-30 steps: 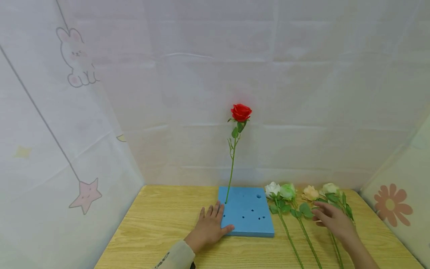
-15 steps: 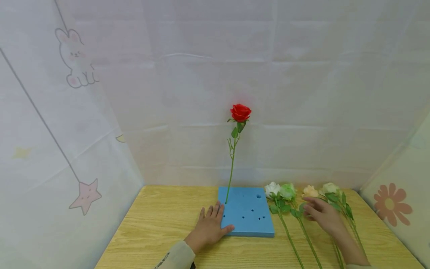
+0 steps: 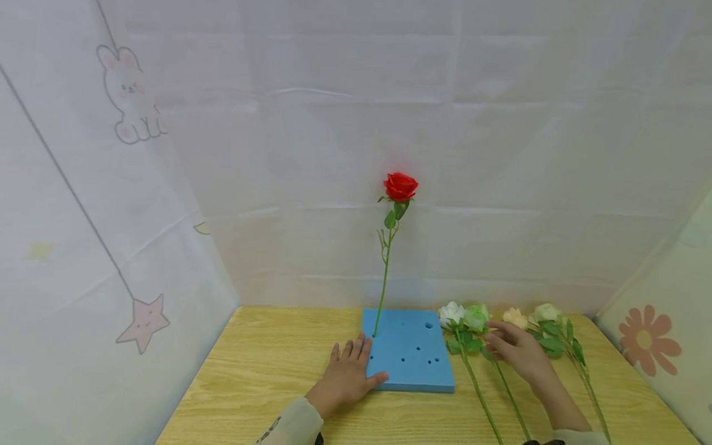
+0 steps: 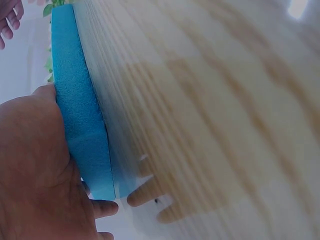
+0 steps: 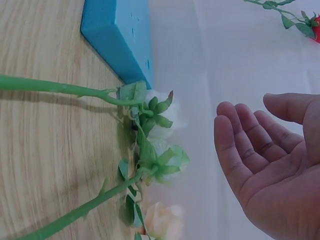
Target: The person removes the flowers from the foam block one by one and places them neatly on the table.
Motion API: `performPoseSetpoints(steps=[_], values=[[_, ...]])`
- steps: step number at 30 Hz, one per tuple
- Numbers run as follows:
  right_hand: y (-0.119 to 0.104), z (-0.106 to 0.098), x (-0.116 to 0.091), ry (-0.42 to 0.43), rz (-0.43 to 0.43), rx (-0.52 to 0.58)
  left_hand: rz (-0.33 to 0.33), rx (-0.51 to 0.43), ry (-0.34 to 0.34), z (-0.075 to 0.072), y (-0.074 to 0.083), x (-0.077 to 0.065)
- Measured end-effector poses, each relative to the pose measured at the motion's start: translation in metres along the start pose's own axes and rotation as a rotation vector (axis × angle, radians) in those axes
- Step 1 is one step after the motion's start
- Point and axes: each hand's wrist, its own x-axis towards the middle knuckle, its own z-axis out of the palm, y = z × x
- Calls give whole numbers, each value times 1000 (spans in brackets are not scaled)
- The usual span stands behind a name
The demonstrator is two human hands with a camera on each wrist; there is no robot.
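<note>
A blue foam block [image 3: 411, 371] with several holes lies on the wooden table. My left hand [image 3: 347, 374] rests on its left edge, fingers spread. In one hole near that edge stands a red rose [image 3: 400, 187], its stem leaning slightly right. My right hand [image 3: 517, 352] hovers over the flowers on the right, holding nothing, its fingers loosely bent in the right wrist view. Below its fingertips lies a green rose [image 3: 475, 316], its stem partly hidden by the hand. A white rose [image 3: 451, 314] lies left of it, close to the block.
Farther right on the table [image 3: 267, 358] lie a peach flower [image 3: 515, 318] and a cream rose [image 3: 547, 312] with dark leaves. A pale cloth backdrop [image 3: 311, 185] rises behind the table's back edge, with more printed cloth at both sides.
My right hand has moved left, from beside the cream and peach flowers to over the green rose's leaves. My left hand, the block and the red rose have stayed in place.
</note>
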Motion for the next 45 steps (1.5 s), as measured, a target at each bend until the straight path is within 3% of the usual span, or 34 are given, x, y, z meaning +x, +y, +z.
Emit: performPoseSetpoints(steps=[16, 28, 45], values=[[-13, 15, 7, -13, -32, 9, 4, 1, 3, 1, 0, -1], [-19, 30, 17, -25, -132, 28, 1, 6, -2, 2, -1, -2], [-24, 50, 38, -43, -111, 100, 2, 14, 14, 0, 1, -1]])
